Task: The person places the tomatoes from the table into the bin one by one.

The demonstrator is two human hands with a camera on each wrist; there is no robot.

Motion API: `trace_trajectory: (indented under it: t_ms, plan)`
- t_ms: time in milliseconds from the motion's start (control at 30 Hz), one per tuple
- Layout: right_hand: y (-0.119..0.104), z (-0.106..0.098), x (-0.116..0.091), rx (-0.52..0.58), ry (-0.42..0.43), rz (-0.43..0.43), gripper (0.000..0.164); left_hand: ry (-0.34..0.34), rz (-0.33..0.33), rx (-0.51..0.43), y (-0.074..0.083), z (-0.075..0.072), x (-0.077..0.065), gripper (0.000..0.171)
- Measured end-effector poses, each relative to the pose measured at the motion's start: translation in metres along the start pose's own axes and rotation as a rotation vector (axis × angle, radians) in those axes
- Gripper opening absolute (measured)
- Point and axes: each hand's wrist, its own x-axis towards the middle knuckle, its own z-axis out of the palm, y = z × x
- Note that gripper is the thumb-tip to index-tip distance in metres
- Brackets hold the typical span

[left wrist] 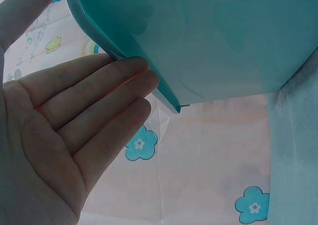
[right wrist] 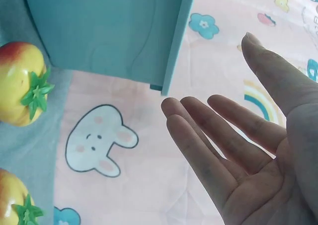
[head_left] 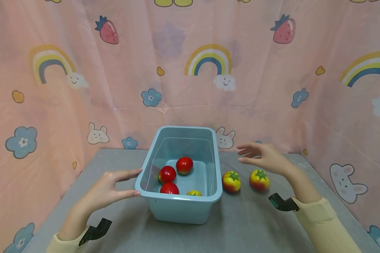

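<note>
A light blue plastic bin [head_left: 178,209] stands on the table, holding several round toy fruits: red ones, such as one toy fruit [head_left: 184,165], and one showing a yellow-green top [head_left: 194,193]. My left hand [head_left: 109,191] is at the bin's left rim, its straight fingers touching the edge in the left wrist view. To the right of the bin sit two tomato-like toy fruits, a near one [head_left: 231,182] and a farther-right one [head_left: 259,180], yellow and red with green leafy tops. Above and behind them hovers my right hand [head_left: 264,158], fingers loosely bent, nothing held.
The grey table [head_left: 240,228] extends around the bin. Behind and at both sides hangs a pink curtain [head_left: 123,88] printed with rainbows, flowers, rabbits and strawberries. A black strap-mounted piece [head_left: 95,232] sits at the left wrist, another black piece [head_left: 283,202] at the right.
</note>
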Motion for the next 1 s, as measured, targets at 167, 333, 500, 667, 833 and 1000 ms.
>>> trace_trajectory:
  t_ms: [167,333,500,667,833,1000]
  plan:
    - [0.007,0.0,-0.004,0.001,-0.016,0.024,0.046,-0.004,0.005,-0.002,0.001,-0.001,0.0,0.059]
    - [0.012,0.0,-0.009,0.005,-0.027,0.045,0.046,-0.008,0.001,-0.002,0.002,-0.001,0.0,0.06]
    - [0.016,-0.001,-0.014,0.012,-0.024,0.055,0.046,-0.007,-0.004,-0.006,0.002,-0.001,0.001,0.06]
    - [0.022,0.001,-0.019,0.014,-0.016,0.054,0.045,-0.004,-0.016,-0.01,0.001,0.0,0.0,0.06]
    - [0.031,0.003,-0.024,0.013,-0.01,0.072,0.045,0.001,-0.029,-0.012,-0.001,0.001,0.0,0.06]
    - [0.038,0.005,-0.028,0.02,-0.007,0.104,0.047,-0.002,-0.024,-0.011,0.0,0.001,0.0,0.06]
